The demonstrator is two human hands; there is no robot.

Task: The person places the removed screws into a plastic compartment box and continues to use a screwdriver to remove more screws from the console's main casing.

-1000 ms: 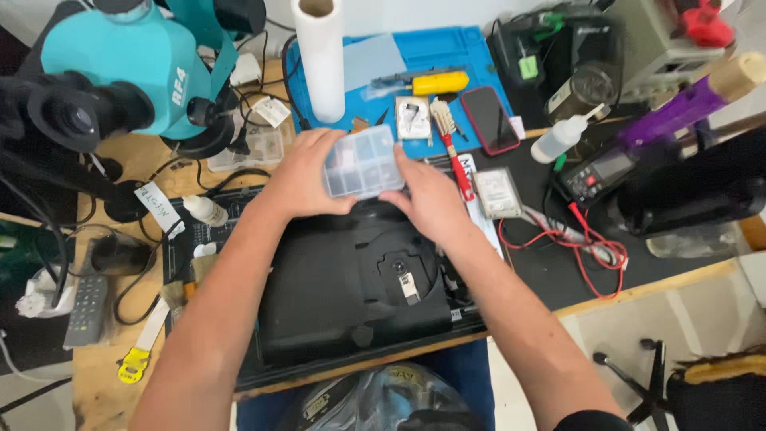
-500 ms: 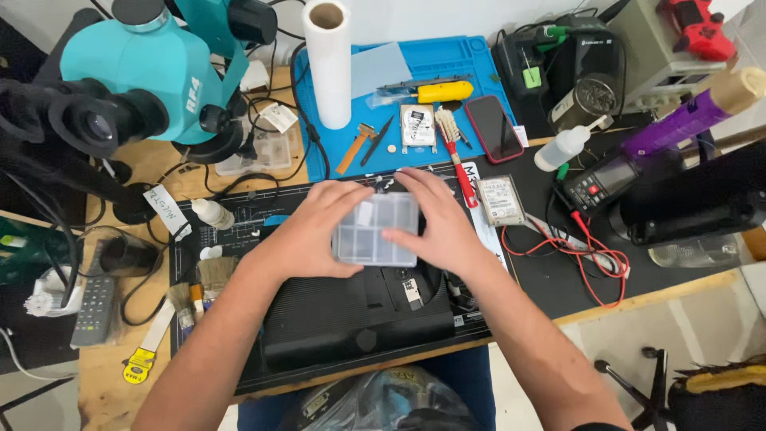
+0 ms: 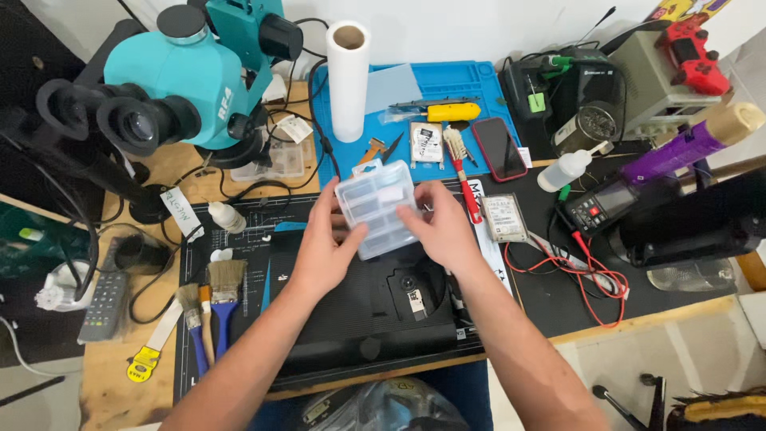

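Note:
A small clear plastic compartment box (image 3: pixel 377 206) is held between both hands above a black device (image 3: pixel 375 311) lying on the dark work mat. My left hand (image 3: pixel 323 247) grips the box's left side with the thumb on top. My right hand (image 3: pixel 440 226) holds its right side, fingers resting on the lid. The box is tilted, its far end toward the blue mat (image 3: pixel 463 84).
A teal microscope (image 3: pixel 191 84) stands at the back left, a white paper roll (image 3: pixel 349 80) beside it. On the blue mat lie a yellow screwdriver (image 3: pixel 440 112), a phone (image 3: pixel 496 148) and a red-handled brush (image 3: pixel 461 172). Paintbrushes (image 3: pixel 211 307) lie left; a multimeter (image 3: pixel 602 209) with red leads sits right.
The view has shifted and the box has turned and risen slightly in both hands; my left thumb now lies over its near corner. Both hands keep hold of it.

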